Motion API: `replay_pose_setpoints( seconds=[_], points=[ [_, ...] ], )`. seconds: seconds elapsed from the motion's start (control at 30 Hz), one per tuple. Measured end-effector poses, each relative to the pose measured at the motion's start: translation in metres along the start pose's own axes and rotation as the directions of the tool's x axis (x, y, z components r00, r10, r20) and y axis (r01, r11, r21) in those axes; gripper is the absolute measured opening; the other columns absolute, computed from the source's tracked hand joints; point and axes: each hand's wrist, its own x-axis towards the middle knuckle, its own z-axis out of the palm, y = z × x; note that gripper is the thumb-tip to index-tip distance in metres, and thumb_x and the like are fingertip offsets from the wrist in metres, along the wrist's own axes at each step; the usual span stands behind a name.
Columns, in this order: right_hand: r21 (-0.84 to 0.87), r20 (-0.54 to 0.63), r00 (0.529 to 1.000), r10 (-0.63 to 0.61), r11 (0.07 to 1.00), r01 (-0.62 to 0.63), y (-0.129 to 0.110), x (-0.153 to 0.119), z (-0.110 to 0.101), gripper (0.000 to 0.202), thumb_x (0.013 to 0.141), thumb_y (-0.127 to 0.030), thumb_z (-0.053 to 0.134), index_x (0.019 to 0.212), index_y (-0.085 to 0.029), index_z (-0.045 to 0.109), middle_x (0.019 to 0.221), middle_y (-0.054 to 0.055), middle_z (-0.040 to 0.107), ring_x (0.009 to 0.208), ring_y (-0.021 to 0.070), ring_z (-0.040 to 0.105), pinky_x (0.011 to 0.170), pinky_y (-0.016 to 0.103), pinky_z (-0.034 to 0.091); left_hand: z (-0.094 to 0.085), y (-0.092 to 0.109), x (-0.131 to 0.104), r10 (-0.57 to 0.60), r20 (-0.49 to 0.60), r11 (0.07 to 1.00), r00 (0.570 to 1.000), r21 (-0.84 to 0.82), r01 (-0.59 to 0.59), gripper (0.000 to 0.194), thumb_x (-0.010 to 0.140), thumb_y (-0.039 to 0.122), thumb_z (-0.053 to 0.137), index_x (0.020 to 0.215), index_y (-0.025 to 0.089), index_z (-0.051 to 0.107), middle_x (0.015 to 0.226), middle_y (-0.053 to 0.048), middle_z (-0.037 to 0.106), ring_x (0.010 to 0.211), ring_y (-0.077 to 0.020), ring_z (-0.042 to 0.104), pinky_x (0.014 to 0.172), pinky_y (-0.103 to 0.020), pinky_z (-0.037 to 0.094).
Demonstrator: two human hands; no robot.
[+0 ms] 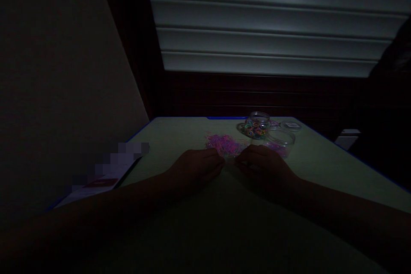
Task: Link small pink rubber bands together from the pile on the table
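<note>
Seen in dim light from the head camera: left hand [195, 167] and right hand [265, 169] resting close together on a pale green table [321, 167], fingers curled inward, fingertips nearly meeting just short of a pile of pink and purple bands [224, 143]. Too dark to tell whether either hand pinches anything between the fingertips. Pile lying on the tabletop right beyond the hands, at about mid-table. Behind it and to the right, a clear jar [257, 125] filled with multicoloured bands, standing upright and open. Just beside that, nearer the right hand, a low clear tub [281, 139] with some pink bands inside. A round lid [290, 125] lying flat near the far right edge. At the left edge, a booklet [102, 177], partly blurred. Above the table, closed white blinds [272, 21].
</note>
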Motion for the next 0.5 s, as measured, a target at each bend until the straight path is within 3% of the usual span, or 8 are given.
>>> replay_pose_setpoints(
  seconds=[0.33,0.5],
  points=[
    [-0.144,0.030,0.999,-0.027,0.989,0.031,-0.0016,-0.0001,-0.0020,0.017,0.082,-0.022,0.045,0.080,-0.016,0.061,0.076,0.005,0.059,0.067,0.0118,0.051,0.062,0.026,0.037,0.0007,0.0006,0.0003,-0.009,-0.003,1.000,1.000,-0.001,0.009,0.022,0.087,0.025,0.034,0.091,0.017,0.054,0.082,-0.001,0.056,0.071,-0.0094,0.051,0.060,-0.020,0.037],
    [-0.301,0.087,0.988,-0.131,0.942,0.152,-0.0044,-0.0020,-0.0091,0.016,0.082,-0.018,0.044,0.082,-0.016,0.060,0.075,0.004,0.059,0.066,0.0129,0.048,0.060,0.028,0.033,-0.0012,0.0012,0.0007,-0.008,0.006,1.000,1.000,-0.009,0.008,0.023,0.087,0.025,0.033,0.091,0.017,0.054,0.081,-0.002,0.055,0.070,-0.0099,0.050,0.061,-0.020,0.037]
  ],
)
